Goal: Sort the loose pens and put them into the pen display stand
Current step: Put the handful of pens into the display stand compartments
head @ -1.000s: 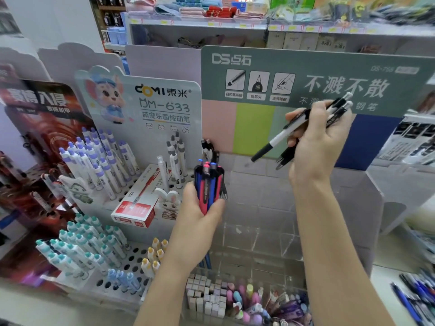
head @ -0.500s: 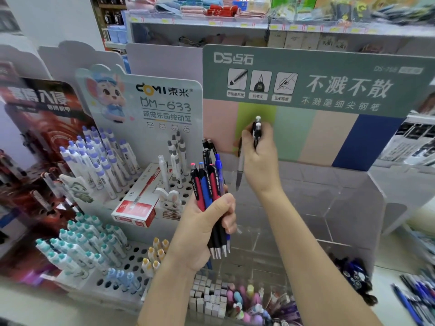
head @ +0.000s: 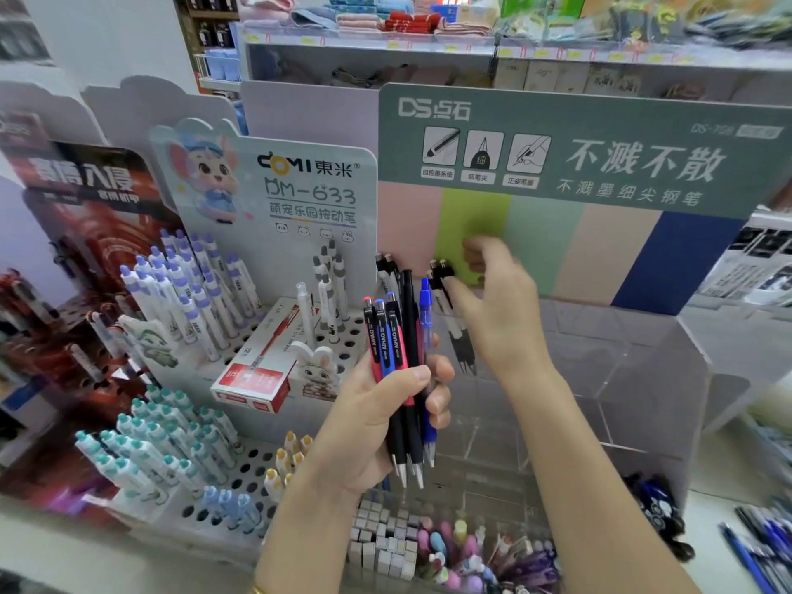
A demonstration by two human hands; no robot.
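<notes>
My left hand point(head: 373, 426) grips a bundle of pens point(head: 392, 340), red, blue and black, clicker ends up and tips down. It is in front of the clear acrylic pen display stand point(head: 608, 362) with the green header. My right hand point(head: 497, 306) is at the stand's upper left compartment with its fingers loosened and blurred. Its thumb is beside two black-and-white pens point(head: 450, 319), which stand there tips down. A few more black-and-white pens point(head: 385, 272) lean at the compartment's left edge.
A white holed stand point(head: 308, 199) with purple and teal pens is on the left, with a red box point(head: 257, 370) on it. Erasers and small items point(head: 428, 546) fill the front bins. Loose blue pens point(head: 763, 546) lie at the right; dark pens point(head: 655, 508) sit in a lower compartment.
My right hand carried the black-and-white pens from the upper right down into the stand's upper left compartment and loosened its fingers. My left hand raised its bundle slightly.
</notes>
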